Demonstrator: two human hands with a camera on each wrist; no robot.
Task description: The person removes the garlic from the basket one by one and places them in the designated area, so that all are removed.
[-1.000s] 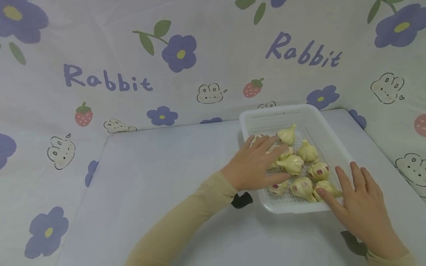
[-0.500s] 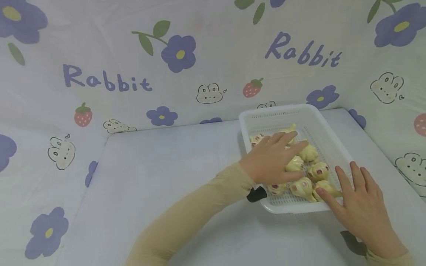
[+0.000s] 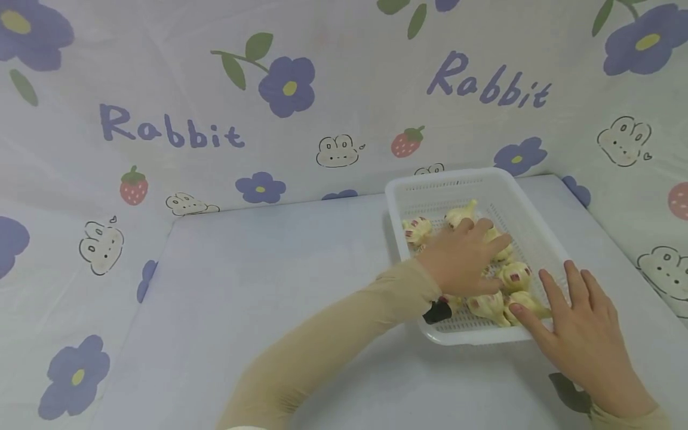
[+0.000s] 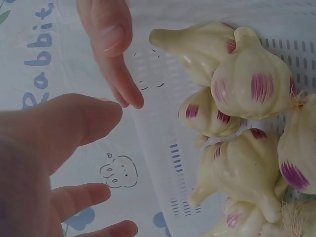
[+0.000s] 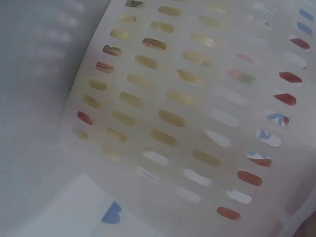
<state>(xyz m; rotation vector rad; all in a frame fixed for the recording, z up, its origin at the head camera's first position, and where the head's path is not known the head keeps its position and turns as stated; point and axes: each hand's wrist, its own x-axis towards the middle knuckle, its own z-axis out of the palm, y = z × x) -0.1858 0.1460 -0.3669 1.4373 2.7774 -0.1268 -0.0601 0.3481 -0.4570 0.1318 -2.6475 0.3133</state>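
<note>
Several garlic bulbs (image 3: 516, 276), cream with purple patches, lie in a white slotted plastic basket (image 3: 543, 224) in the head view. My left hand (image 3: 461, 260) is spread palm down over the middle bulbs and hides some of them. In the left wrist view, its fingers stay apart with nothing between them, beside a pile of garlic bulbs (image 4: 252, 86). My right hand (image 3: 588, 334) rests at the basket's near right corner, fingers extended and thumb over the rim. The slotted basket wall (image 5: 190, 136) fills the right wrist view, and bulbs show through it.
The basket stands on a white-covered table (image 3: 279, 269), at its right side. A patterned cloth (image 3: 333, 71) with flowers, rabbits and strawberries hangs behind and at both sides. A black wrist device (image 3: 438, 312) on the left arm overlaps the basket's near left corner.
My left hand has moved right across the basket, from its left side to over the middle bulbs, uncovering a bulb at the left. My right hand has stayed in place.
</note>
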